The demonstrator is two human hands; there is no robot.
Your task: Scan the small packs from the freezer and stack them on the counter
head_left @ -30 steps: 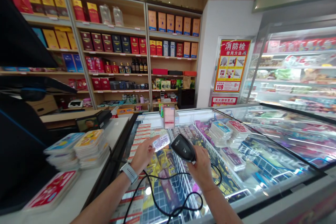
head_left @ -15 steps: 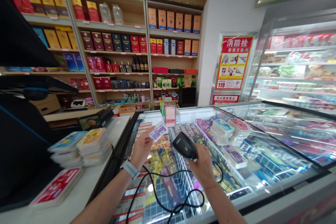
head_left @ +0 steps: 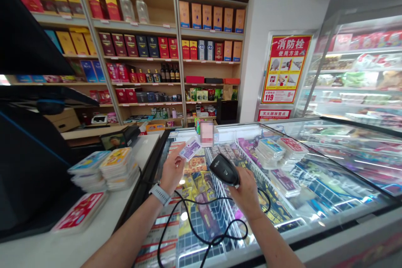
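Handheld barcode scanner (head_left: 224,170), black, sits in right hand (head_left: 247,196), fingers (head_left: 248,180) closed round its grip, above chest freezer (head_left: 314,234). Left hand (head_left: 172,173) raised just beside it, thumb and fingers pinching small purple-and-white packet (head_left: 190,149); scanner and packet apart. Black cable (head_left: 201,238) loops across freezer's glass lid. Stacked packets (head_left: 119,168) on table (head_left: 143,155), left of freezer.

You've got wooden wall shelves (head_left: 141,52) of boxed liquor straight ahead, a white pillar (head_left: 260,50) with a red fire-hydrant poster (head_left: 285,69) on the right, and a lit chiller case (head_left: 354,75) past it. Bottom-shelf stock is probably drinks and snacks, too small to confirm.
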